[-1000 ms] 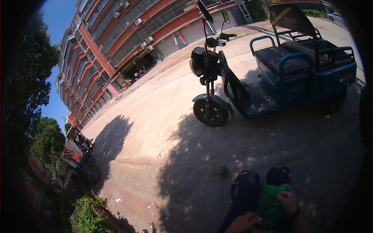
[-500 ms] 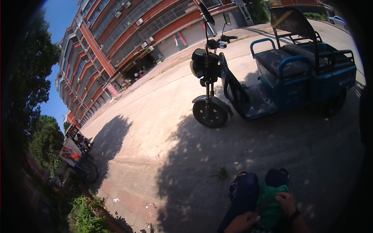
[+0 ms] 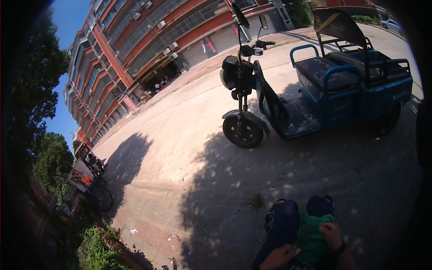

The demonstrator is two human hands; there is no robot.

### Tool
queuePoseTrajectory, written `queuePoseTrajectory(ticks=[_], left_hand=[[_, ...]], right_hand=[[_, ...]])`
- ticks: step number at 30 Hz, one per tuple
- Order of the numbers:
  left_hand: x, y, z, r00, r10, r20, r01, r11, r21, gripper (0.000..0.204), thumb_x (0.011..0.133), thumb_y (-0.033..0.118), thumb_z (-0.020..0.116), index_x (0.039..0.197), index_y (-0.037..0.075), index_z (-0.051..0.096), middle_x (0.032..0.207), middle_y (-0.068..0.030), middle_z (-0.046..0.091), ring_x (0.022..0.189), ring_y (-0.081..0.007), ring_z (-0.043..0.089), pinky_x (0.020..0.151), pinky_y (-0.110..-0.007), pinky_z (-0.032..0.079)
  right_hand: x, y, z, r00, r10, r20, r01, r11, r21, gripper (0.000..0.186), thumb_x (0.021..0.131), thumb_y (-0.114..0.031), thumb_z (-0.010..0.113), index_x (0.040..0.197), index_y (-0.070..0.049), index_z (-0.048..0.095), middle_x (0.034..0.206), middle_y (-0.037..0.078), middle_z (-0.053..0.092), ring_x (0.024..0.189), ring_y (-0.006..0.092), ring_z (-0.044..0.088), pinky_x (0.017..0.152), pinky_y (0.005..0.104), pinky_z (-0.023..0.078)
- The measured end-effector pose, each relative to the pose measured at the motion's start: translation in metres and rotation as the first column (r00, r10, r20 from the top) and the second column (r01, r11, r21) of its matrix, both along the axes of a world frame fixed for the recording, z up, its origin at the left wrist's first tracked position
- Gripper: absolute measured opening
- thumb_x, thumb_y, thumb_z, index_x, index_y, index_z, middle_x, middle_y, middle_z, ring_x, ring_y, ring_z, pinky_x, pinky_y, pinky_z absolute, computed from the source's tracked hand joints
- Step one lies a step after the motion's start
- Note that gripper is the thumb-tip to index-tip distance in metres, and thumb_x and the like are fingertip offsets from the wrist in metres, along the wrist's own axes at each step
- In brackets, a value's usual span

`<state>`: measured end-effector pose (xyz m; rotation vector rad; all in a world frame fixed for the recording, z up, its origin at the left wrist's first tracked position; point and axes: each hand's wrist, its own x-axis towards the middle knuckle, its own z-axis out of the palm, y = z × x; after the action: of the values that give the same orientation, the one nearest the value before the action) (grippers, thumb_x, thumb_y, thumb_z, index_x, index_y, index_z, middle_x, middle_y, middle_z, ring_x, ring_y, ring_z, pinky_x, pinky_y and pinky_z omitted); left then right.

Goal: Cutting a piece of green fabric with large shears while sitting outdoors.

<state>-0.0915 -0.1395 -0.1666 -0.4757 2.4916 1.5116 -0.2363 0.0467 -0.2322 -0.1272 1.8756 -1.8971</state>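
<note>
A piece of green cloth [image 3: 310, 227] lies over my right knee and thigh at the lower right, in shade. My right hand [image 3: 332, 236] rests on its right side with fingers curled, gripping the fabric; a dark band circles that wrist. By the cloth's lower left edge is my left hand [image 3: 281, 257], its thumb and fingers drawn together in a pinch. Whatever sits between those fingertips is too small and dark to make out. Both hands stay apart, with green fabric between them. My legs wear dark blue trousers [image 3: 284, 220].
A blue cargo tricycle [image 3: 333, 96] stands ahead on the right, on concrete pavement [image 3: 175, 135]. Along the left are a parked bicycle [image 3: 102, 198], other vehicles and green bushes [image 3: 96, 249]. A red and grey building [image 3: 157, 40] rises at the back.
The view has shifted very slightly. Both hands and the green cloth keep nearly the same places.
</note>
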Motion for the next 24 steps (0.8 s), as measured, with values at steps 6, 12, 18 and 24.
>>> queuePoseTrajectory(ticks=[6,12,18,24], left_hand=[[0.004,0.003,0.008,0.987,-0.127,0.094,0.135,0.988,-0.08,0.05,0.088,0.05,0.054,0.089,0.0,0.055,0.077,-0.0227,0.059,0.071,-0.0397,0.057,0.063,-0.046,0.042],[-0.001,0.003,-0.003,0.996,-0.083,0.032,0.085,0.993,-0.086,0.05,0.088,0.05,0.054,0.09,0.0,0.055,0.078,-0.0221,0.059,0.073,-0.0387,0.058,0.065,-0.045,0.042],[0.001,0.004,0.027,0.978,-0.14,0.155,0.15,0.987,-0.057,0.051,0.088,0.05,0.052,0.091,0.0,0.055,0.081,-0.0225,0.059,0.076,-0.0381,0.057,0.067,-0.045,0.042],[-0.005,0.003,0.013,0.986,-0.117,0.121,0.124,0.991,-0.053,0.05,0.088,0.049,0.054,0.091,0.0,0.055,0.083,-0.0229,0.058,0.077,-0.0391,0.057,0.068,-0.045,0.042]], right_hand=[[-0.001,0.0,0.001,1.0,0.022,0.019,-0.022,1.0,0.002,0.024,0.079,-0.014,0.066,0.093,0.005,0.066,0.084,0.005,0.067,0.076,0.0108,0.06,0.069,0.0265,0.049],[0.0,-0.001,0.0,0.999,-0.007,0.037,0.007,1.0,-0.019,0.024,0.078,-0.015,0.067,0.093,0.005,0.066,0.084,0.006,0.067,0.076,0.0109,0.06,0.069,0.0266,0.049],[0.0,0.001,0.008,1.0,0.012,-0.017,-0.011,0.999,0.034,0.023,0.079,-0.014,0.066,0.093,0.004,0.067,0.083,0.005,0.067,0.075,0.0106,0.06,0.069,0.0263,0.049],[-0.001,-0.002,0.006,1.0,0.012,0.008,-0.012,1.0,-0.008,0.023,0.079,-0.014,0.066,0.093,0.005,0.067,0.083,0.005,0.067,0.075,0.0105,0.06,0.069,0.0259,0.048]])
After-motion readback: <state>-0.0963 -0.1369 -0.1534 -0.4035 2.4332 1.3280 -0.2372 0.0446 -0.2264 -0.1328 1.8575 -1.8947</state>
